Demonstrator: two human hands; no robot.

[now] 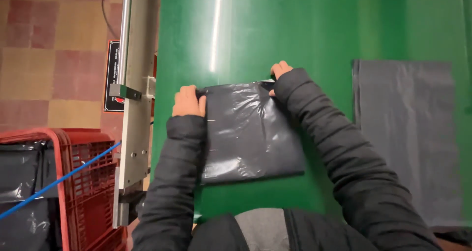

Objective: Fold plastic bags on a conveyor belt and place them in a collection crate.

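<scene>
A dark grey plastic mailer bag (248, 133) lies flat on the green conveyor belt (236, 34) in front of me. My left hand (188, 101) grips its far left corner, fingers curled over the edge. My right hand (280, 71) pinches the bag's far right corner, mostly hidden by my dark padded sleeve. Both sleeves lie along the bag's sides.
A stack of flat grey bags (405, 133) lies on the belt to the right. A metal frame rail (137, 83) runs along the belt's left edge. A red plastic crate (86, 182) holding dark bags stands at lower left, crossed by a blue cord (59, 179). Tiled floor lies beyond.
</scene>
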